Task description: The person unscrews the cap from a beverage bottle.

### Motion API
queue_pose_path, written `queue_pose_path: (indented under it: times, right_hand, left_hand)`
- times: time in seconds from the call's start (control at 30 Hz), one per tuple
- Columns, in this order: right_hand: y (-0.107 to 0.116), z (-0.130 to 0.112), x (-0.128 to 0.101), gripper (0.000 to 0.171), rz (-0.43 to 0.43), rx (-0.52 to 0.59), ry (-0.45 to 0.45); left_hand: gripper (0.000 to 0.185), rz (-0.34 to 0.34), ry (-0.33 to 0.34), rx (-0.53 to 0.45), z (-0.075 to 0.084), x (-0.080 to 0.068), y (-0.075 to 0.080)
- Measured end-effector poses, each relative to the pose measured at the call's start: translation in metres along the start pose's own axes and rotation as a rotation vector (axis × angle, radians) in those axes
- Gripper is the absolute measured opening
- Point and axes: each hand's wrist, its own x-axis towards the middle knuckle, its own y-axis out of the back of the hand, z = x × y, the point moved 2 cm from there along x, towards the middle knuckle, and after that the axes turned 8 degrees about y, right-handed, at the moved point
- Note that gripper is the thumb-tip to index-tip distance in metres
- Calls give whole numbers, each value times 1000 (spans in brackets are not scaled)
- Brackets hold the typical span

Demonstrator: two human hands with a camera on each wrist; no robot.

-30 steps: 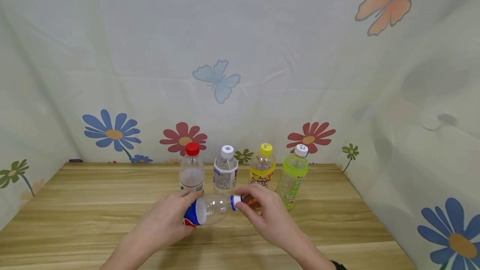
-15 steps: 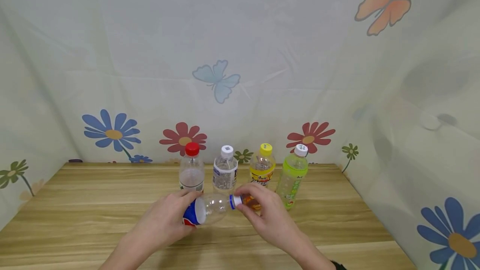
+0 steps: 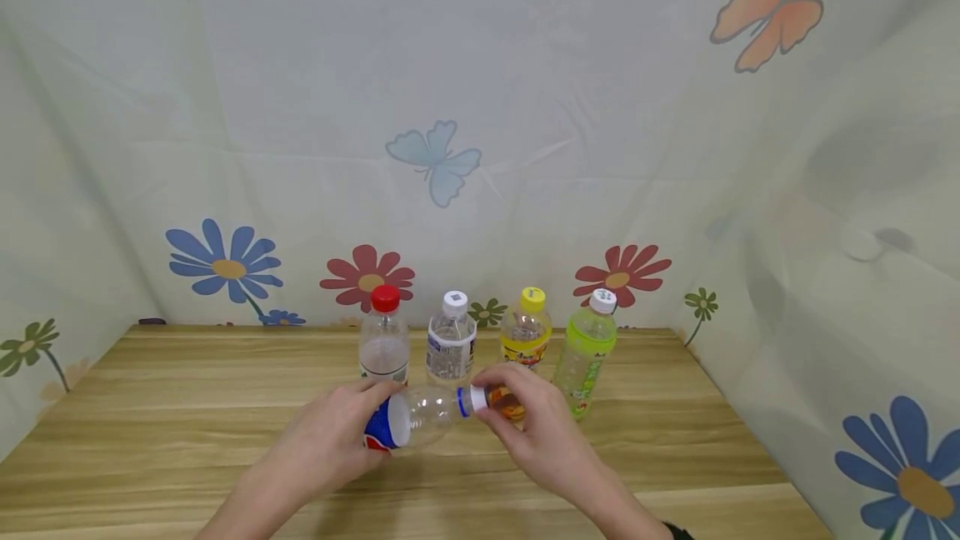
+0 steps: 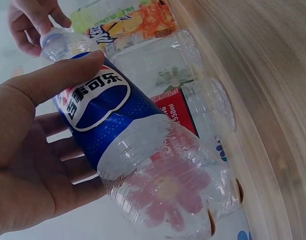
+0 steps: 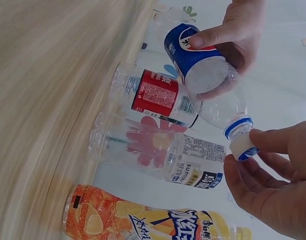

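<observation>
While four bottles stand upright in one row near the far edge of the wooden table (image 3: 187, 407), a fifth is held off the surface, lying roughly level above the middle of the table. That fifth one is an empty cola bottle (image 3: 408, 421) with a blue label, and the left hand (image 3: 330, 444) wraps its fingers and thumb round the labelled body. The right hand (image 3: 540, 432) pinches the bottle's white cap (image 3: 477, 399) between thumb and fingertips; the cap points toward the right edge and sits on the neck, just past a blue ring.

Counting the row from left to right: one red-capped bottle (image 3: 384, 340) with a red label, one clear water bottle (image 3: 451, 344) with a white cap, one yellow-capped bottle (image 3: 525, 332) with an orange and yellow label, and one green bottle (image 3: 587, 352) with a white cap. They stand just beside one another, not quite touching from where I look. The held bottle hangs in front of the middle two, partly covering their bases. Both hands are bare, two in all, and each is busy with the same bottle.
</observation>
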Motion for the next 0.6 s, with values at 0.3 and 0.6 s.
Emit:
queue_pose_path:
  times: [0.3,0.6]
  right_hand:
    - [1,2,1,34,33,-50,-19]
    - [0,4,0,32,-13,-73,-41]
  left_hand:
    - [76,-16,60,-15,-3,0,5]
    - [76,-29,81,-59,-5,0,9]
